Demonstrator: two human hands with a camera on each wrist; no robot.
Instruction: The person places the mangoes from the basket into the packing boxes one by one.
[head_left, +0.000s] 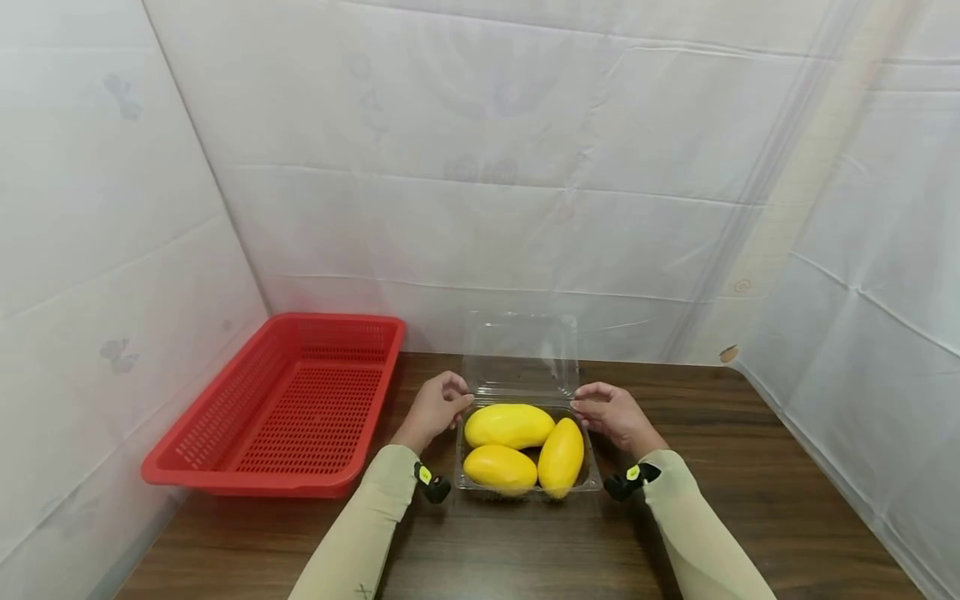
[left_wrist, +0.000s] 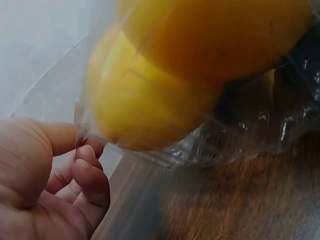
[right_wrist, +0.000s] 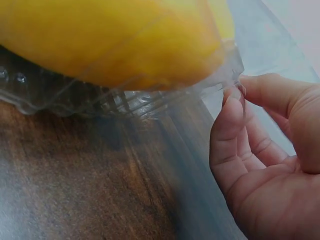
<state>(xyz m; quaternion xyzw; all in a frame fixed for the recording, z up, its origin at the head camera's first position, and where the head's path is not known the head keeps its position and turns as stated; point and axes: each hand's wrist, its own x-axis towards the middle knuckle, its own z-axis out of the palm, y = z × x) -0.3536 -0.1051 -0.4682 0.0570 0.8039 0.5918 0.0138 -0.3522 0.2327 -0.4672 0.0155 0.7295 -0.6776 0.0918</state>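
A clear plastic clamshell box (head_left: 594, 482) sits on the table with its lid (head_left: 521, 350) raised at the back. Inside lie three yellow mangoes: one across the back (head_left: 510, 426), one at the front left (head_left: 500, 467) and one slanting on the right (head_left: 561, 458). At the box's back left corner, my left hand (head_left: 433, 408) pinches the clear rim between thumb and fingers. My right hand (head_left: 615, 417) does the same at the back right corner. Both wrist views show thumb and fingertips meeting on the thin plastic edge, with mangoes (left_wrist: 150, 100) seen through the wall.
To the left stands a red perforated plastic basket (head_left: 390, 375), its near rim close to my left forearm. The dark wood table (head_left: 735, 467) ends at the white sheeting (head_left: 360, 225) that hangs behind and on both sides.
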